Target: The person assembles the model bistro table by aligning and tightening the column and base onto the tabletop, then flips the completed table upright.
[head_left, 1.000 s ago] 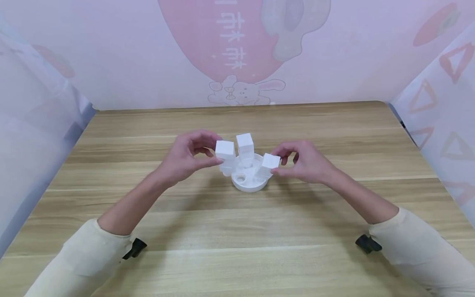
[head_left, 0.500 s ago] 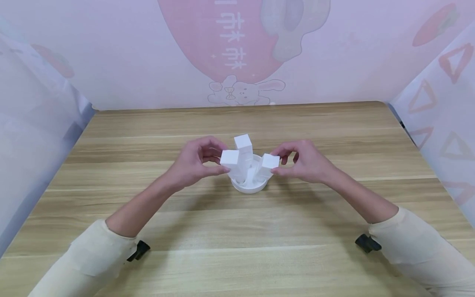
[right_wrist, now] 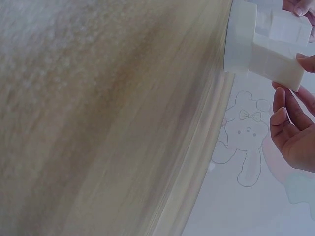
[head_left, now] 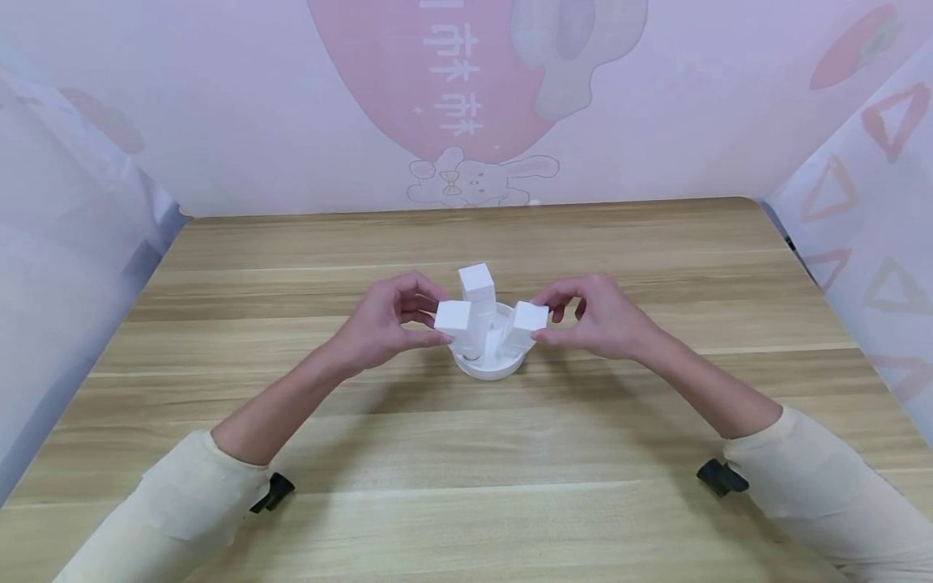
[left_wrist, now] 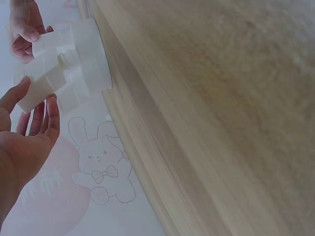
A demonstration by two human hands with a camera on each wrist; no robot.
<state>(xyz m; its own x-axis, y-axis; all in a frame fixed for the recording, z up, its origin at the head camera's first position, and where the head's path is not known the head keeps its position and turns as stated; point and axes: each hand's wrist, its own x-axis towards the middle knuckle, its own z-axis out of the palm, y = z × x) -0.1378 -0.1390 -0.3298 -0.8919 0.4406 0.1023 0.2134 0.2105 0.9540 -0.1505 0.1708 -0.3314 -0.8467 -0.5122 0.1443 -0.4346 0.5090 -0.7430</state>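
Note:
A round white base stands mid-table, with white square-topped blocks rising from it. My left hand pinches the left block between thumb and fingers, at the base's left side. On the other side, my right hand pinches the right block, which leans outward. A third, taller block stands at the back, untouched. The left wrist view shows the left block tilted in the fingers, its lower end close to the base. Whether that end sits in a hole is hidden.
The wooden table runs back to a pink and white printed curtain. Similar sheets hang at the left and right sides. Black devices are strapped at both sleeves.
My left hand has moved right and slightly toward me, bringing the left block over the base. The back block has shifted slightly left. My right hand has hardly moved.

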